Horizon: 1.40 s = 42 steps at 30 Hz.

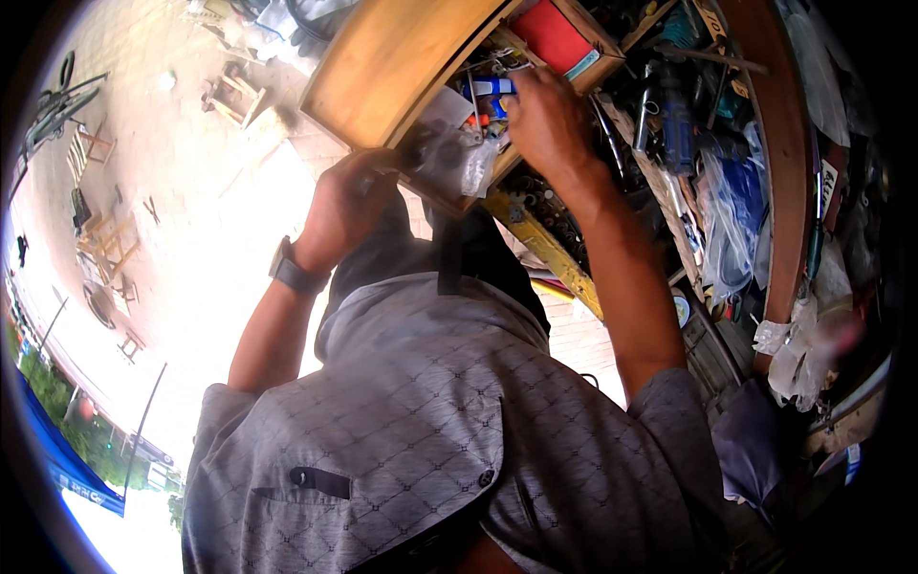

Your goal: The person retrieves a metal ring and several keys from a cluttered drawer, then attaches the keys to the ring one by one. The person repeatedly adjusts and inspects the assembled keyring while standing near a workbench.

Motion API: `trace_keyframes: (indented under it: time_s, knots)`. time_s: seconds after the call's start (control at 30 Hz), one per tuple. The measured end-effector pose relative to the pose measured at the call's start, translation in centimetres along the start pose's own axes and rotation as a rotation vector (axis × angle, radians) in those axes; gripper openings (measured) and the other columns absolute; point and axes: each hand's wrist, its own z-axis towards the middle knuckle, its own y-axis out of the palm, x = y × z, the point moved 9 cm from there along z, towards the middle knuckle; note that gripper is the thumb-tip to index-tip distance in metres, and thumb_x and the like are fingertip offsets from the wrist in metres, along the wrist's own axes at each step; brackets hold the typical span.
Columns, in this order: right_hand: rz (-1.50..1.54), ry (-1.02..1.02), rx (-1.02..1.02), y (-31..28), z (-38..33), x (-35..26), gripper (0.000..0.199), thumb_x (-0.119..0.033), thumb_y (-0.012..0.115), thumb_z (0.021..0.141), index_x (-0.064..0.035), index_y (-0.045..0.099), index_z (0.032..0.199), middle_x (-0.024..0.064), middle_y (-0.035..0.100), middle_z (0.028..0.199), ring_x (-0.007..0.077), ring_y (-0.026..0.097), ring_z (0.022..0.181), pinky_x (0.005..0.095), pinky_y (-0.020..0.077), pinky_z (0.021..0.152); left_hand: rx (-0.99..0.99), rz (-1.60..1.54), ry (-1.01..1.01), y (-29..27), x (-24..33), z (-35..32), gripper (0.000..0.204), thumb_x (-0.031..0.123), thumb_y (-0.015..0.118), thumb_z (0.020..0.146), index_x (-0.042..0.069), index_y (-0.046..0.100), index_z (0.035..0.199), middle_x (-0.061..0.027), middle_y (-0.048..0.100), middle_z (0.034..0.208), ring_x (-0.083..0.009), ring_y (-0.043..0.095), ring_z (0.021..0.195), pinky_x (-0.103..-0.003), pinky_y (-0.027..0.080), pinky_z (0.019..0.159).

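Note:
A wooden drawer stands pulled out in front of me, under a yellowish wooden top. My left hand is closed on the drawer's near left corner, its fingertips partly hidden. Over the drawer's right side, my right hand is bent with its fingers closed at the end of a small blue-and-white tube-shaped thing. Clear plastic bags lie inside the drawer, with a small orange piece beside them.
A compartment with a red bottom lies beyond my right hand. Tools, a dark blue bottle-like thing and plastic bags crowd the right side. A yellow metal edge runs below my right wrist. Wooden chairs stand on the paved ground at left.

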Motion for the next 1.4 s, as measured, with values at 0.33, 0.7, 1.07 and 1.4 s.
trace_keyframes:
  time_s: [0.33, 0.7, 1.07, 1.4]
  knots:
    - [0.132, 0.142, -0.107, 7.4, -0.2, -2.8, 0.028, -0.023, 0.076, 0.086, -0.0048, 0.064, 0.104, 0.0192, 0.069, 0.109, 0.0423, 0.068, 0.101, 0.0532, 0.0556, 0.081, -0.008, 0.017, -0.038, 2.1, -0.1, -1.5, 0.026, 0.0, 0.066, 0.092, -0.002, 0.069, 0.117, -0.0192, 0.073, 0.111, -0.0307, 0.072, 0.102, -0.036, 0.055, 0.09]
    - [0.027, 0.237, -0.155, 8.2, -1.1, -2.6, 0.041, -0.028, 0.081, 0.084, -0.0018, 0.062, 0.11, 0.0238, 0.07, 0.108, 0.0424, 0.07, 0.102, 0.0527, 0.0565, 0.085, -0.02, -0.007, 0.021, 3.0, -0.1, -2.2, 0.028, 0.003, 0.066, 0.092, -0.003, 0.067, 0.12, -0.0208, 0.073, 0.107, -0.032, 0.072, 0.097, -0.038, 0.056, 0.087]
    - [0.134, 0.242, -0.045, 8.0, -0.6, -1.2, 0.032, -0.025, 0.08, 0.083, -0.0053, 0.069, 0.106, 0.0209, 0.074, 0.099, 0.0425, 0.071, 0.095, 0.051, 0.0565, 0.081, -0.012, 0.032, 0.005, 2.6, -0.6, -2.4, 0.029, 0.005, 0.065, 0.094, -0.004, 0.066, 0.121, -0.0216, 0.073, 0.106, -0.0322, 0.073, 0.097, -0.039, 0.056, 0.087]
    - [0.22, 0.103, -0.06, 4.0, -4.5, -0.6, 0.024, -0.016, 0.076, 0.084, -0.0011, 0.067, 0.101, 0.0219, 0.07, 0.097, 0.0437, 0.068, 0.093, 0.0519, 0.0546, 0.079, 0.118, 0.205, -0.047, 2.8, -0.3, -1.9, 0.03, 0.014, 0.067, 0.091, 0.002, 0.068, 0.119, -0.0223, 0.071, 0.098, -0.0379, 0.071, 0.088, -0.043, 0.058, 0.076]
